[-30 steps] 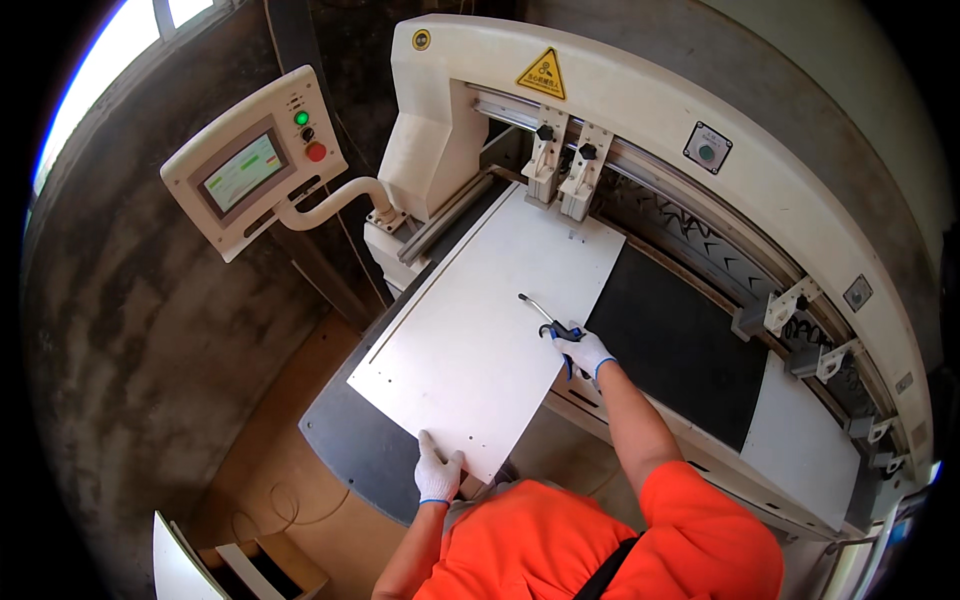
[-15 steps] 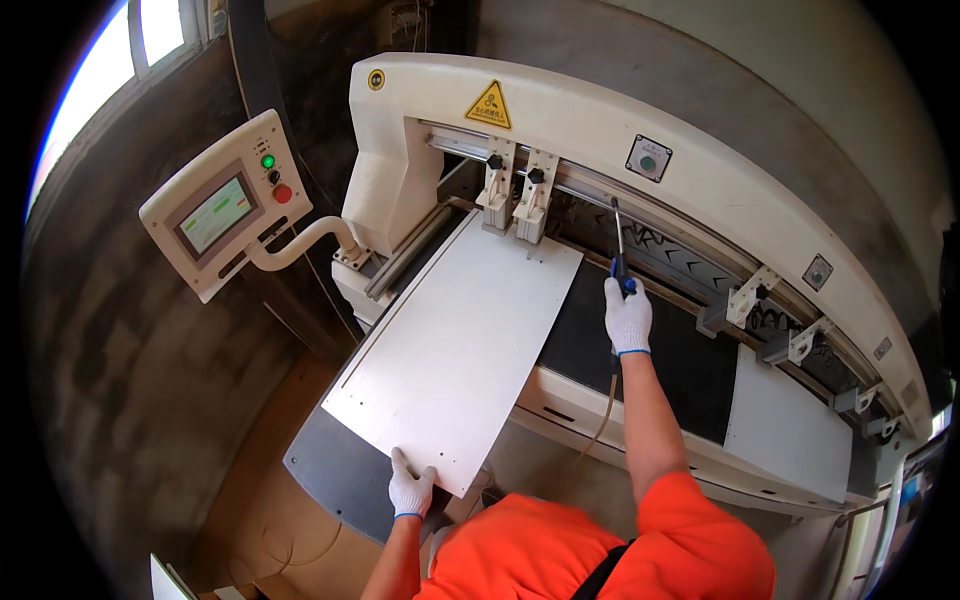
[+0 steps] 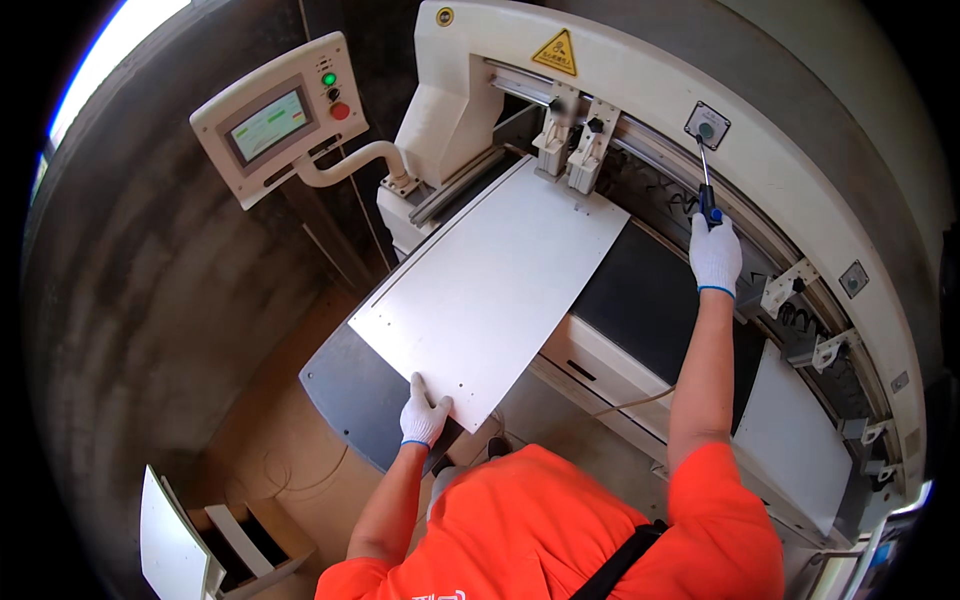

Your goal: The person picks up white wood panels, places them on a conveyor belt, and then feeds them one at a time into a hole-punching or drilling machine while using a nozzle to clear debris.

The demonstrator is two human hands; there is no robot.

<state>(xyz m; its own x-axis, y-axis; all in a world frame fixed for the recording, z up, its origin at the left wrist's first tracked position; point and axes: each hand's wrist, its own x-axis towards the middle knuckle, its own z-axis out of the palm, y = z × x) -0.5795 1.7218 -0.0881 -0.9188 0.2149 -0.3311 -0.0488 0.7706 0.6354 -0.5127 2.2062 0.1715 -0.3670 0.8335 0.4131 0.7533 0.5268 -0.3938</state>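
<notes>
Orange shirt (image 3: 560,530) fills the lower edge, a dark strap crossing it; both bare forearms rise out of it, each ending in a white knit glove.

Left hand (image 3: 424,415): laid flat on the near corner of the white metal panel (image 3: 495,285), fingers spread loosely over the sheet's edge, palm down, thumb out to the side. Pressing or steadying, not pinching.

Panel: a long pale rectangle, lying slantwise across the machine bed, near corner overhanging the grey table edge (image 3: 350,390), far end reaching up just under the two pale clamp blocks (image 3: 575,145) on the carriage rail. Small holes dot its margins.

Right of the panel, a black bed surface (image 3: 650,300), with a cream drawer-like front (image 3: 600,365) below it.

Right hand (image 3: 716,255): arm stretched well forward, fingers closed into a fist around the handle of a screwdriver (image 3: 707,185). The handle is dark blue and black; the thin shaft points up and away, its tip at or against a small square plate (image 3: 706,125) with a round centre on the machine's cream housing (image 3: 800,170). Whether the tip is seated cannot be told.

Farther left, a control box (image 3: 280,115) on a bent cream arm: small screen, green lamp, red button. A yellow warning triangle (image 3: 558,52) sits at the top of the housing.

Lower left, on the floor, an open cream cabinet (image 3: 200,540).
</notes>
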